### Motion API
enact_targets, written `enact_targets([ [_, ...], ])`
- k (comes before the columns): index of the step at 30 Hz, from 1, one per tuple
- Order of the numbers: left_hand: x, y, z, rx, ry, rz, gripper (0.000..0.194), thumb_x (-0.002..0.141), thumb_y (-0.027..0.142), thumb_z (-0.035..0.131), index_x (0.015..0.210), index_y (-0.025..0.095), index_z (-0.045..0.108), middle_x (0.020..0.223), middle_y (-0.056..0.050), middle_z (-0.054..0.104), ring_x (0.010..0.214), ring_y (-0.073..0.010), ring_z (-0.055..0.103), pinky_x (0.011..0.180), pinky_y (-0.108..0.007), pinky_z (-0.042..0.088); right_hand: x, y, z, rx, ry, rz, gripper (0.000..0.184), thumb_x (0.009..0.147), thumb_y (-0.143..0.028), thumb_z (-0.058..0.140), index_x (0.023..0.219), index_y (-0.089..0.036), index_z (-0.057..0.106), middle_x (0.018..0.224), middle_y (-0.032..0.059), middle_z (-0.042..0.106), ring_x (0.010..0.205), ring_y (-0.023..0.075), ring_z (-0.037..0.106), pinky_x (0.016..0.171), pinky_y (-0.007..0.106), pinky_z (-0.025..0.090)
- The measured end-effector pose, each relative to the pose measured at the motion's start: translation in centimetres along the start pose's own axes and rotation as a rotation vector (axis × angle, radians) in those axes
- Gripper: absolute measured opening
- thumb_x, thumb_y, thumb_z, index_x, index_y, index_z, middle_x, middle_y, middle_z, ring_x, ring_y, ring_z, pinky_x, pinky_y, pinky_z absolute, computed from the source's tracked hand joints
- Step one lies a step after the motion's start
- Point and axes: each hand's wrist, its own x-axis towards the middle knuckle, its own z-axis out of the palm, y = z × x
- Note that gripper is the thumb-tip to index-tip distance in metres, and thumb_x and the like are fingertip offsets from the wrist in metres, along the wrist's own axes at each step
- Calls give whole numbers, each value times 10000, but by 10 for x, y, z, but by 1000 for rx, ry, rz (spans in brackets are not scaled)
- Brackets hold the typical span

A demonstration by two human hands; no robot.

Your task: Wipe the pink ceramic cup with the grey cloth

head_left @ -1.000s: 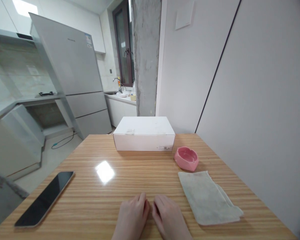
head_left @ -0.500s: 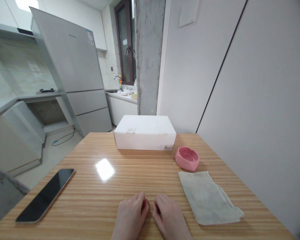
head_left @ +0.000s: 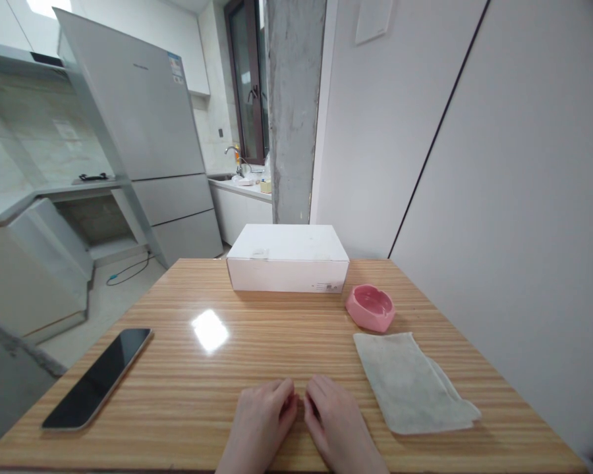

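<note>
My left hand (head_left: 261,421) and my right hand (head_left: 335,421) rest palm down side by side on the wooden table (head_left: 188,388), near its front edge. Their fingers lie flat, slightly curled, and hold nothing. A folded grey cloth (head_left: 411,382) lies just right of my right hand. Behind the cloth sits a pink ashtray (head_left: 370,307). A closed white box (head_left: 287,258) stands at the table's far edge, straight ahead. A dark phone (head_left: 99,376) lies face up at the front left.
A white wall runs along the table's right side. Beyond the table stand a concrete pillar (head_left: 291,112), a tall grey fridge (head_left: 148,145) and a kitchen counter with a tap (head_left: 237,178). A cable (head_left: 123,273) lies on the floor at left.
The view has tilted slightly, so everything sits a little lower and closer. Both hands stay in place on the table.
</note>
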Motion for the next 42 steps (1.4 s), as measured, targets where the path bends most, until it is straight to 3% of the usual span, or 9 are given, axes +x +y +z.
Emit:
enact_targets([
  [9, -2, 0, -2, 13, -2, 23, 193, 899, 182, 447, 755, 236, 564, 723, 30, 679, 668, -171, 655, 557, -245, 346, 0, -2, -4, 26, -85, 40, 173, 891, -104, 381, 779, -216, 450, 798, 13, 560, 745, 182, 556, 653, 295, 406],
  [42, -1, -3, 3, 9, 32, 19, 166, 898, 190, 465, 767, 239, 555, 711, 35, 684, 645, -176, 660, 544, -245, 367, -1, 1, 0, 47, -74, 40, 171, 895, -99, 391, 783, -217, 445, 795, 14, 562, 743, 179, 555, 656, 293, 398],
])
